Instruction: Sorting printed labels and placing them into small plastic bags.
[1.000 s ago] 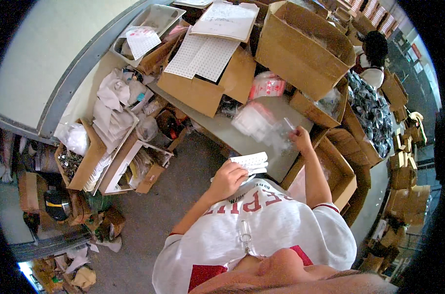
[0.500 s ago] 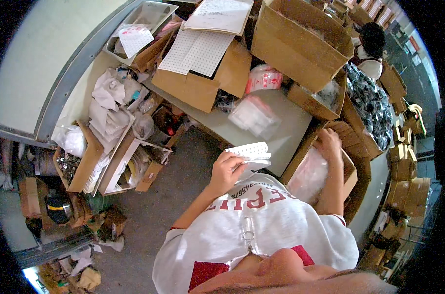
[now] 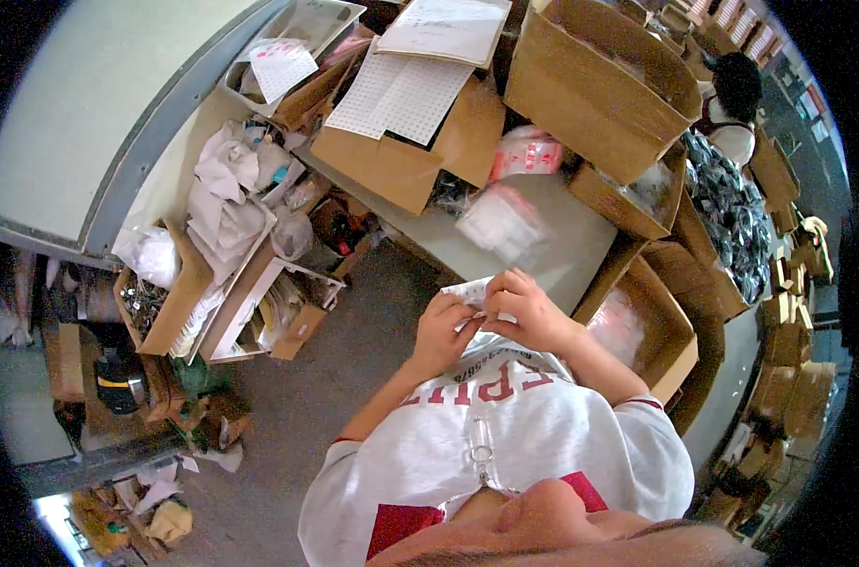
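Note:
In front of my chest, my left hand [image 3: 443,331] is closed on a folded white sheet of small printed labels [image 3: 467,291]. My right hand [image 3: 529,312] meets it at the sheet's right side, thumb and fingers pinched together at the paper. Whether a single label is between those fingertips is too small to see. Beyond the hands, a blurred stack of clear plastic bags [image 3: 500,225] lies on the grey table [image 3: 581,227]. To my right stands an open cardboard box [image 3: 670,326] with clear plastic bags [image 3: 618,326] inside.
A bundle of red-printed bags [image 3: 527,153] sits farther back, beside a large carton [image 3: 599,90]. More label sheets [image 3: 401,94] lie on a flattened box. Black plastic bags [image 3: 722,217] fill a carton at right, near another person [image 3: 735,104]. Boxes of scraps [image 3: 179,293] stand left.
My right hand has left the cardboard box on the right and come to the label sheet, beside my left hand. The surroundings have shifted slightly rightward in view.

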Available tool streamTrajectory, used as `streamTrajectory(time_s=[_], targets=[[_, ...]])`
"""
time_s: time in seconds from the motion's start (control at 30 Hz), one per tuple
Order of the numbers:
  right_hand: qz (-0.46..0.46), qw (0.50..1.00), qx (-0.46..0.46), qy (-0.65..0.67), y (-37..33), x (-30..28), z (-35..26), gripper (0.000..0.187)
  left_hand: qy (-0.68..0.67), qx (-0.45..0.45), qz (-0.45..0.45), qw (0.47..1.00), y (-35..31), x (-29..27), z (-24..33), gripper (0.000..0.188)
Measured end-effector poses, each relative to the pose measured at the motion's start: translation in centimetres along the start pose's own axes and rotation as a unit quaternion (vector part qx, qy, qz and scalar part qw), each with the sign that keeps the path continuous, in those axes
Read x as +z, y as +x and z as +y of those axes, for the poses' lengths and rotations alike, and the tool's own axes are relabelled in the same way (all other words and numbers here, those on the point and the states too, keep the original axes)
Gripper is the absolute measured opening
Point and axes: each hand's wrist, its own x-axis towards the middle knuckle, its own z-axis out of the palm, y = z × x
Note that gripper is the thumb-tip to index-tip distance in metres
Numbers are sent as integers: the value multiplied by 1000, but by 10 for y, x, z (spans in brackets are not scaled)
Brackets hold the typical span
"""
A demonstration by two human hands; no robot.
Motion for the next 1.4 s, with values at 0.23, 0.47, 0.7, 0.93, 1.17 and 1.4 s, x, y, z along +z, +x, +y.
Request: streamTrajectory(time_s=[0.23,0.47,0.7,0.93,1.17,1.4], targets=[[-5,1000,16,11,9,2,10,19,17,77,-10,997,3,6,-4,14],[-38,996,0,86,13,-6,5,13,24,87,-21,996,2,5,-1,15],[-93,991,28,91,31,-7,8,22,45,196,-92,975,6,6,6,13],[-142,988,42,46,27,-6,2,18,57,197,-148,968,-1,11,-6,14],[-113,990,37,72,24,-5,4,16,63,202,-139,967,4,12,-3,8],[-76,981,120,135,15,-8,60,23,49,134,-177,974,3,7,-6,13]])
